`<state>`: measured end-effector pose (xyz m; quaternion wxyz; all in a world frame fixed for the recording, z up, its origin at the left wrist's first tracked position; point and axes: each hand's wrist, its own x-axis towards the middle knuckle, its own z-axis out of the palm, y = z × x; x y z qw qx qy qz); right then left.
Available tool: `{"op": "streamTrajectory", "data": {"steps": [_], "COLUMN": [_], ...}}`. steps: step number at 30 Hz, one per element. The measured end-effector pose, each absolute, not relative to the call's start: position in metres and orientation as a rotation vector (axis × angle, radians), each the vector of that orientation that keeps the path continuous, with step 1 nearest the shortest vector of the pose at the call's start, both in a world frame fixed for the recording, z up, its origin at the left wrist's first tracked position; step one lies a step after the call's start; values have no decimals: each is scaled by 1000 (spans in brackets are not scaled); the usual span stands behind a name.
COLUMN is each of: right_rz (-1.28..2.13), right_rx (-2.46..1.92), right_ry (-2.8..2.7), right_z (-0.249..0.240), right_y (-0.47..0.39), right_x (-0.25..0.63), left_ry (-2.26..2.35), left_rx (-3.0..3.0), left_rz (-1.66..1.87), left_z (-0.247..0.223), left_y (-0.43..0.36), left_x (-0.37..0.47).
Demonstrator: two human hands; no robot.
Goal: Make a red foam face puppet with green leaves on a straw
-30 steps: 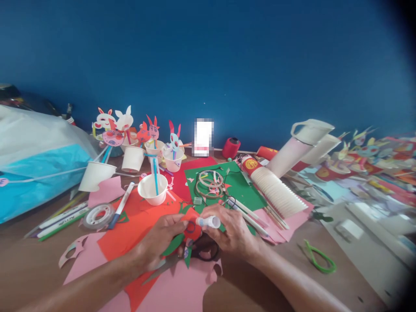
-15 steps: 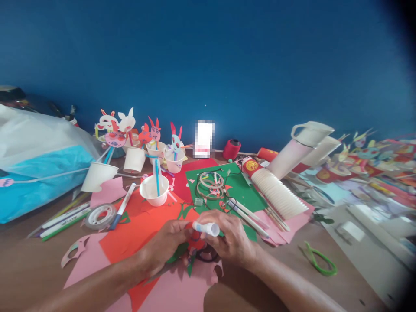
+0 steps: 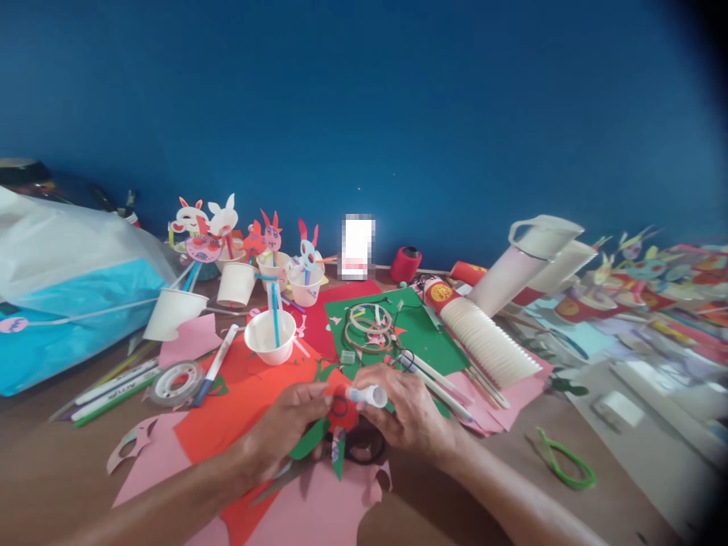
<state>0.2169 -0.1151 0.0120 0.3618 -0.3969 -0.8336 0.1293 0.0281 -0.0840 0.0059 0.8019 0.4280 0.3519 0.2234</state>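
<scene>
My left hand (image 3: 284, 426) pinches the edge of a small red paper cutout (image 3: 343, 415) with dark drawn lines on it. In my right hand (image 3: 403, 407) is a white marker (image 3: 371, 396), its round back end facing me and its tip side toward the cutout. Whether the tip touches the paper is hidden. Green paper pieces (image 3: 312, 440) are below the cutout. Under my hands lie scissors, with a blade (image 3: 281, 479) and a dark handle loop (image 3: 367, 449) showing.
Pink paper (image 3: 318, 504) and orange paper (image 3: 227, 425) cover the front. A white paper cup (image 3: 268, 349) with a blue straw stands ahead, paper animal faces in cups behind. A tape roll (image 3: 175, 383) lies left. A cup stack (image 3: 492, 341) and white jug (image 3: 512, 262) are right.
The red cutout has turned to show more of its face. The marker has shifted slightly right and now lies more sideways. Both hands keep their hold.
</scene>
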Motion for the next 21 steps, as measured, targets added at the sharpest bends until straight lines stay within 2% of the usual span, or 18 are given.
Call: {"op": "streamTrajectory", "data": {"steps": [13,21], "right_rz": [284,362], "right_rx": [-878,-915], "right_ry": [-2098,-2096], "right_z": [6,13], "right_y": [-117,-117], "right_x": [207,211], "left_ry": [787,723], "left_rx": [1004,919], "left_rz": [407,512], "left_z": [7,3], "left_y": [-92,-89], "left_x": [31,30]}}
